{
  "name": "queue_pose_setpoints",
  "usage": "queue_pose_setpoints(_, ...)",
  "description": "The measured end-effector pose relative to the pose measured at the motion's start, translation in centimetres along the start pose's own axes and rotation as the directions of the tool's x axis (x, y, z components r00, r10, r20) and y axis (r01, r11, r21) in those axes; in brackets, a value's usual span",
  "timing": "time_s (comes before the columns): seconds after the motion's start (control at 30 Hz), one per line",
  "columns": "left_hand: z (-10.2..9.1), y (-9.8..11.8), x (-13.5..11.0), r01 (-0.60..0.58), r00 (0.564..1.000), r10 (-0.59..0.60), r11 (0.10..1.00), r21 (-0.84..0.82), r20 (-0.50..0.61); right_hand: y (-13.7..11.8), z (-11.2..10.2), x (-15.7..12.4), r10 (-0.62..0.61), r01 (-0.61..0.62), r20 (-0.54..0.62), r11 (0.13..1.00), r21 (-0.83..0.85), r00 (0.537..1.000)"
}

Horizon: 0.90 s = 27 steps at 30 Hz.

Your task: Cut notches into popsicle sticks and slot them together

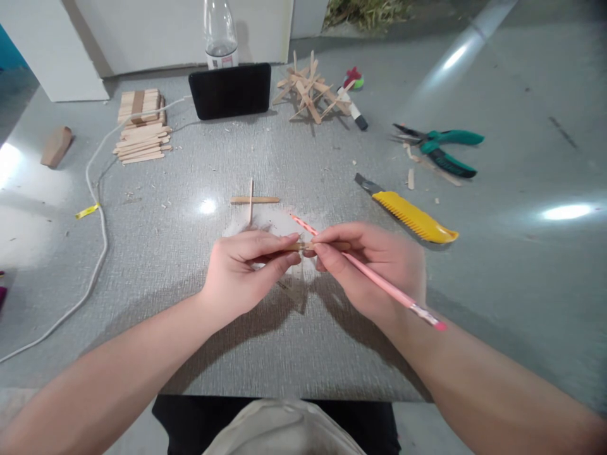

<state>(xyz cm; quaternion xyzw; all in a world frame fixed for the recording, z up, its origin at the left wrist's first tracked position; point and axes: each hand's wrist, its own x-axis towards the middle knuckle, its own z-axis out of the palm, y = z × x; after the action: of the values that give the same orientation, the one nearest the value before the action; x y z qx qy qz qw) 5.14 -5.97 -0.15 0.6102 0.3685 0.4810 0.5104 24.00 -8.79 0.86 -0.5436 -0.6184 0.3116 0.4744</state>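
Observation:
Low over the table, my left hand (256, 262) pinches one end of a wooden craft stick (336, 246) between thumb and fingers. My right hand (367, 259) meets it from the other side, its fingers closed around a pink pencil (374, 276) and also at the stick. The pencil's point faces away to the upper left, its eraser toward my right wrist. Parts of the stick are covered by my fingers. Just beyond my left hand, two sticks form a cross (251, 200) on the table. A small clear piece of sheet (296, 291) lies below my hands.
A yellow utility knife (412, 215) and green-handled pliers (448, 150) lie to the right. Stacked craft sticks (142, 140) are at the left, near a white cable (103, 237). Behind stand a black phone (231, 91), a bottle (220, 38) and a stick structure (310, 88).

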Motion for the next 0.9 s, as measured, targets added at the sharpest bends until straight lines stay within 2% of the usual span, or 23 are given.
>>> queue_pose_setpoints(0.23,0.1,0.0,0.0,0.009,1.000,-0.009,1.000,0.000,-0.009,0.1,0.1,0.0,-0.004,0.004,0.010,1.000,0.029,1.000)
queue_pose_setpoints(0.37,0.0,-0.5,-0.2,0.081,0.997,-0.081,0.996,-0.043,-0.008,0.5,0.1,0.2,-0.017,0.017,0.010,1.000,0.024,1.000)
queue_pose_setpoints(0.43,-0.2,-0.9,0.0,0.122,0.991,-0.125,0.990,-0.074,-0.037,1.2,-0.1,0.7,-0.013,0.014,-0.034,0.999,0.029,0.999)
queue_pose_setpoints(0.5,-0.7,-1.3,0.3,0.162,0.982,-0.170,0.982,-0.094,-0.087,2.2,-0.7,1.7,-0.011,0.016,-0.132,0.999,0.034,0.991)
queue_pose_setpoints(0.57,-1.1,-1.6,0.8,0.238,0.965,-0.244,0.969,-0.067,-0.097,3.4,-1.4,3.0,-0.021,0.010,-0.214,0.999,-0.054,0.977)
queue_pose_setpoints(0.63,-1.5,-1.8,1.1,0.325,0.945,-0.323,0.945,0.033,-0.054,4.5,-2.0,4.1,-0.065,0.015,-0.196,0.969,-0.245,0.978)
queue_pose_setpoints(0.7,-1.7,-1.9,1.1,0.354,0.933,-0.359,0.922,0.159,0.007,5.4,-2.3,5.0,-0.115,0.057,-0.119,0.909,-0.412,0.986)
queue_pose_setpoints(0.8,-1.4,-1.7,0.5,0.233,0.946,-0.296,0.903,0.362,0.130,6.3,-2.4,5.5,-0.175,0.168,0.044,0.807,-0.566,0.984)
queue_pose_setpoints(0.9,-1.2,-1.5,0.2,-0.005,0.966,-0.147,0.814,0.581,0.214,6.6,-2.4,5.6,-0.235,0.228,0.071,0.758,-0.611,0.970)
